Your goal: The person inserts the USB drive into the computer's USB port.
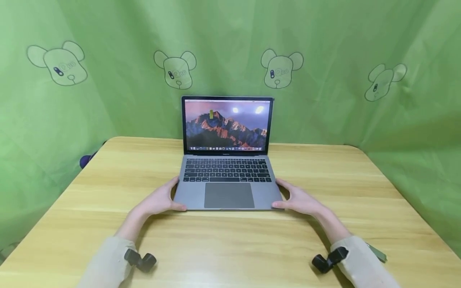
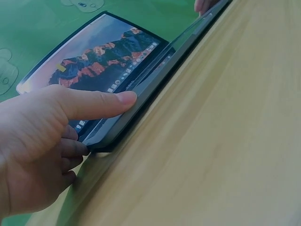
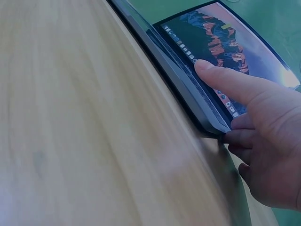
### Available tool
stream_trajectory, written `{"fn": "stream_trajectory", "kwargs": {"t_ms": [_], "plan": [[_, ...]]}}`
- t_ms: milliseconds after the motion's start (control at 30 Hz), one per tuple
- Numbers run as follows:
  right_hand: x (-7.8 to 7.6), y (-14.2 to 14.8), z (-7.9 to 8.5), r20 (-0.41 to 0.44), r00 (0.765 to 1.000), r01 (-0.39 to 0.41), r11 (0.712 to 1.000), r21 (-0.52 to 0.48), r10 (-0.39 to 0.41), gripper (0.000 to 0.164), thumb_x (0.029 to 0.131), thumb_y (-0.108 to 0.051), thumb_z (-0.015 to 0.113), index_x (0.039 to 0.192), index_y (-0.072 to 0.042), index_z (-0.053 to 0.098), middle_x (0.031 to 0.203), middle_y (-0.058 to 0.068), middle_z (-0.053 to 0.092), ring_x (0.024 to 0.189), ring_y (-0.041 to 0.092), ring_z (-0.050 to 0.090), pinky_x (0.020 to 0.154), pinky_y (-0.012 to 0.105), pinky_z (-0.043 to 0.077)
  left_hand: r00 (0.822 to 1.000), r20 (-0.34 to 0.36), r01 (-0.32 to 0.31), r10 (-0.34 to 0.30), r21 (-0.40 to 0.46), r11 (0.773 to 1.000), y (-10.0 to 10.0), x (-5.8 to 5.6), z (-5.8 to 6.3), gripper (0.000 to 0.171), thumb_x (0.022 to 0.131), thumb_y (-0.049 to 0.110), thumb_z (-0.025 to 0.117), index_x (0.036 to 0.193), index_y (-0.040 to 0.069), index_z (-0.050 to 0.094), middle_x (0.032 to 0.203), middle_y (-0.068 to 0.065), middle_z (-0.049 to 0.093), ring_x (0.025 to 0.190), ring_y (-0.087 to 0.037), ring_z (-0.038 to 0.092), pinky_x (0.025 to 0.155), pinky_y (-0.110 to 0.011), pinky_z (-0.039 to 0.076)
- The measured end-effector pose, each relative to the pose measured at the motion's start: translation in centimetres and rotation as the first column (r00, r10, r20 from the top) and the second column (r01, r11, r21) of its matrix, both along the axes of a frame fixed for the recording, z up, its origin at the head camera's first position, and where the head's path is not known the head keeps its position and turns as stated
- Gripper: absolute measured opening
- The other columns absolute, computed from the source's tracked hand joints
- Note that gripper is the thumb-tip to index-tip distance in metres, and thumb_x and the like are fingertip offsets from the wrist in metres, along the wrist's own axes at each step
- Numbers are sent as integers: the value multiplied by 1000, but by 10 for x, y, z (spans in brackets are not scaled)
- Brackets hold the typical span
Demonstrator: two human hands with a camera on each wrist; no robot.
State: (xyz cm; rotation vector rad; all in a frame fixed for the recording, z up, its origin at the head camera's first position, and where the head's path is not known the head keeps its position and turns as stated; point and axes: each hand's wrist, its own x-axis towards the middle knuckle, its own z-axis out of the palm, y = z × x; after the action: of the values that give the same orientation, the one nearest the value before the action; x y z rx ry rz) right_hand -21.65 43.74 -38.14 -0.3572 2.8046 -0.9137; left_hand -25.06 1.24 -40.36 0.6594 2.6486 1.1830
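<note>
A grey laptop point(image 1: 229, 196) stands with its lid raised, its lit screen point(image 1: 227, 126) showing a mountain picture and a row of icons. My left hand point(image 1: 163, 199) grips its front left corner. In the left wrist view the thumb point(image 2: 113, 102) lies over the front edge, and the other fingers curl at the side near the underside. At the front right corner, my right hand point(image 1: 297, 198) holds the laptop in a mirrored way. Its thumb point(image 3: 216, 75) reaches over the front edge in the right wrist view, with the fingers point(image 3: 242, 136) bent against the side.
The laptop is on a wooden table point(image 1: 223, 244), toward its back edge. Green curtains point(image 1: 230, 32) with printed bear heads hang behind and on both sides. A small green object point(image 1: 377, 253) lies beside the right sleeve. Something purple point(image 1: 85, 161) shows past the table's left edge.
</note>
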Motion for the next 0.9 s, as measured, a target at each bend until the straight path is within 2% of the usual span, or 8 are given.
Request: {"fn": "stream_trajectory", "kwargs": {"t_ms": [267, 467, 700, 900], "plan": [[-4, 7, -3, -9, 999, -52, 998, -25, 52, 98, 76, -47, 71, 144, 4, 22, 147, 25, 24, 134, 41, 23, 107, 56, 18, 1000, 22, -15, 15, -24, 1000, 3, 4, 3, 114, 66, 36, 82, 143, -11, 12, 147, -28, 19, 134, -42, 20, 109, -54, 18], [-9, 10, -10, -34, 995, -96, 995, -39, 95, 98, 76, -46, 72, 144, 5, 22, 147, 24, 24, 134, 41, 23, 108, 55, 18, 999, 9, -32, 33, -28, 999, 6, 7, 2, 113, 66, 35, 82, 142, -13, 12, 146, -31, 19, 133, -44, 20, 108, -54, 18], [-7, 8, -10, -34, 995, -96, 995, -41, 94, 98, 75, -46, 72, 144, 4, 23, 147, 24, 25, 134, 40, 23, 108, 54, 19, 999, 16, -38, 39, -27, 999, 5, 8, 3, 114, 66, 35, 82, 144, -10, 13, 147, -29, 19, 134, -43, 20, 108, -54, 18], [-7, 12, -6, -32, 995, -93, 994, -57, 91, 98, 76, -45, 73, 144, 5, 22, 147, 24, 25, 134, 40, 23, 109, 54, 18, 999, 16, -34, 35, -43, 998, 8, 7, 5, 113, 67, 36, 81, 142, -13, 12, 146, -32, 17, 133, -44, 19, 108, -55, 17]]}}
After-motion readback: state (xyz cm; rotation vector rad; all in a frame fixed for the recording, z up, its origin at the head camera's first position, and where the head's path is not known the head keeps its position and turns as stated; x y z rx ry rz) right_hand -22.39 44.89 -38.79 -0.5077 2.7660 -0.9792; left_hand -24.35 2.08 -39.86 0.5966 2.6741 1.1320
